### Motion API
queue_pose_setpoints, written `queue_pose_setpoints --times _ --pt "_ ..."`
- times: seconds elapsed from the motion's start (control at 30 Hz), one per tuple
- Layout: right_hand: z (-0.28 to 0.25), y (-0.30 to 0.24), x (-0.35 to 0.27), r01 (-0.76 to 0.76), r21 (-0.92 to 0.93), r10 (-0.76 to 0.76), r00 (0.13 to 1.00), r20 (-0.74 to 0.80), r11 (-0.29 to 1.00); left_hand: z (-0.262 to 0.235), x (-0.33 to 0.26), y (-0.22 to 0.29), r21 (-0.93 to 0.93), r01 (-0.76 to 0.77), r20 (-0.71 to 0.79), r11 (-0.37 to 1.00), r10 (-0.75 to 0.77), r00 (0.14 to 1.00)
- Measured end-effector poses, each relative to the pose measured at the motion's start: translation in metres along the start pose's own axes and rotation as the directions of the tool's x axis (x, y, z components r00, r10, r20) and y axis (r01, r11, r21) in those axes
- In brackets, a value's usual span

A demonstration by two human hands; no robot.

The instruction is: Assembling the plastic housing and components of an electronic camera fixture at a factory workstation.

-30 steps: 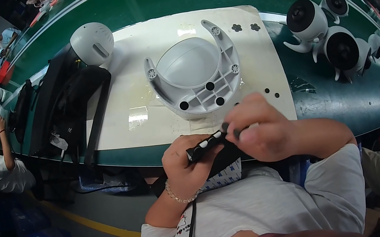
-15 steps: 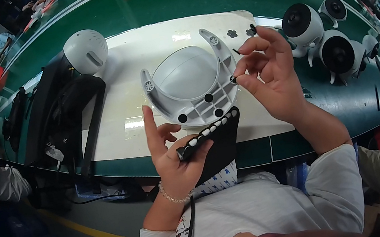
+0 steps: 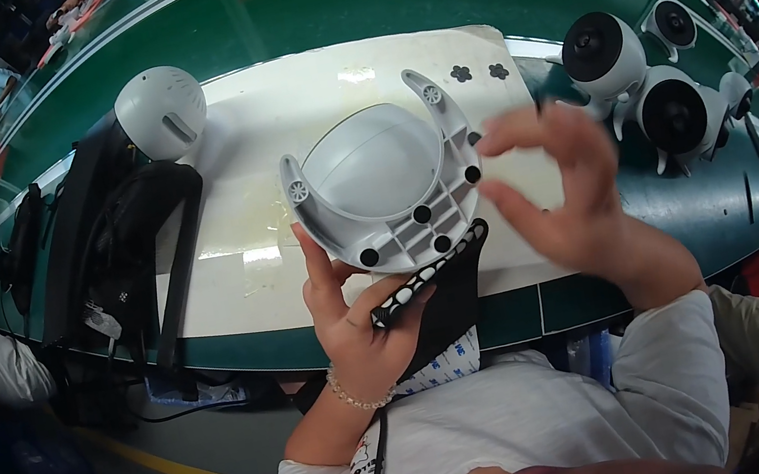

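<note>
White housing (image 3: 374,165) points its horns (image 3: 435,100) away; left grip (image 3: 360,330) holds a black sheet (image 3: 452,303) slanting rightward, right grip (image 3: 574,198) wide.

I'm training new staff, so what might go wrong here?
The left hand holds the black sheet near the white part, so the sheet might catch on it. The right hand, beside that part, could bump it. A black dot on it may peel if poorly pressed.

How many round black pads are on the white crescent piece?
4 clear: one pad near left, one near right, one between and beyond those, one by the right hand. A dark spot just beyond that pad may be another.
</note>
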State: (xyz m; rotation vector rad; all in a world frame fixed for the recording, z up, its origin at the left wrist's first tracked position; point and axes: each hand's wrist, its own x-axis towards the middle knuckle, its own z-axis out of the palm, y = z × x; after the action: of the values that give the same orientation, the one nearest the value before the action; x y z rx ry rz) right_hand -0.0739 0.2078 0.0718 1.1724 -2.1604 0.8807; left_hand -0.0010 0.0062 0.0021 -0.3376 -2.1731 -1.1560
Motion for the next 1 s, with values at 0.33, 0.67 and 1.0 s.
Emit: queue_pose_setpoints --times 0.33,0.67,1.0 --pt "0.013 0.028 0.048 -0.423 0.479 0.41 0.902 0.137 0.769 0.003 -0.002 -0.004 -0.014 -0.006 -0.017 1.0 0.006 1.0" --pt "0.002 0.009 0.03 0.038 -0.293 -0.019 0.997 0.069 0.955 0.005 -0.002 -0.007 -0.015 -0.036 -0.014 0.999 0.035 0.999" --pt "0.033 -0.018 0.077 -0.123 0.265 0.072 0.978 0.195 0.956 0.005 -0.001 -0.007 -0.005 -0.051 -0.032 0.999 0.05 0.998"
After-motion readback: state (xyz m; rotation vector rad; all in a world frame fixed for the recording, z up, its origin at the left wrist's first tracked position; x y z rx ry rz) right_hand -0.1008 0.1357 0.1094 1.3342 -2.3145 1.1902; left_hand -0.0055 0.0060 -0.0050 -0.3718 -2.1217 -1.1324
